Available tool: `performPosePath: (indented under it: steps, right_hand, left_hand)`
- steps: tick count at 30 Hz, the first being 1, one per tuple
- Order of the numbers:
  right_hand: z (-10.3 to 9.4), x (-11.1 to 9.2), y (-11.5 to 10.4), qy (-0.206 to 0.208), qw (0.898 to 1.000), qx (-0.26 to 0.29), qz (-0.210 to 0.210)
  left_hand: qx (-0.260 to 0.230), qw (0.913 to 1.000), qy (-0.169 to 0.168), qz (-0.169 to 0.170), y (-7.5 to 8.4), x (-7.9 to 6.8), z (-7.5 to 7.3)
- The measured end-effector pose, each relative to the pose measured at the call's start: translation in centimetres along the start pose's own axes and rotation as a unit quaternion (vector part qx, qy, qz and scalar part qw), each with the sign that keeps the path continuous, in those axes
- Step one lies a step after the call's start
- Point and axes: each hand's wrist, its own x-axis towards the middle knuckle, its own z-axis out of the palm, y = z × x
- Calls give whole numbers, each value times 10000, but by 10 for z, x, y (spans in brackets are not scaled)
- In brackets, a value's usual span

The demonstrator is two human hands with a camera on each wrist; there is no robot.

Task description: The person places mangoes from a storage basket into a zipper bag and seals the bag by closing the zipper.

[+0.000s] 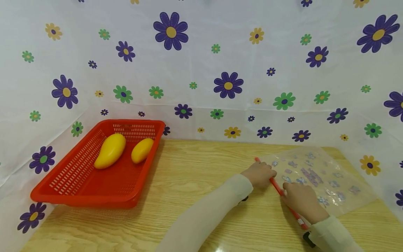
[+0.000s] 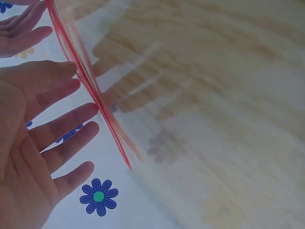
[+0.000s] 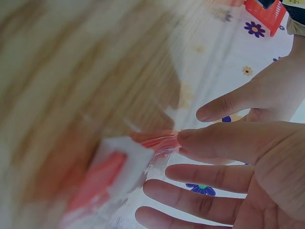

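Observation:
A clear plastic zip bag [image 1: 333, 164] with a flower print lies at the right of the table. Its red zip strip [image 1: 276, 186] runs along the edge nearer the hands. My left hand [image 1: 259, 174] pinches the far part of this strip between thumb and index finger, its other fingers spread in the left wrist view. Closer to me, my right hand [image 1: 303, 199] pinches the same strip with thumb and index finger. A white slider [image 3: 127, 155] sits on the strip near the right fingertips. Whether the zip is parted cannot be made out.
At the left stands a red plastic basket [image 1: 104, 200] holding a larger yellow mango [image 1: 111, 151] and a smaller one [image 1: 142, 151]. A white flower-printed cloth [image 1: 195, 59] rises behind the wooden table [image 1: 195, 164] and along both sides.

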Motion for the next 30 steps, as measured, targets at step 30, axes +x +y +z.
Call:
performPosePath:
  steps: [30]
  right_hand:
    - [0,2,-2,-385,9986,341,115]
  left_hand:
    - [-48,9999,-30,97,2,-3,-6]
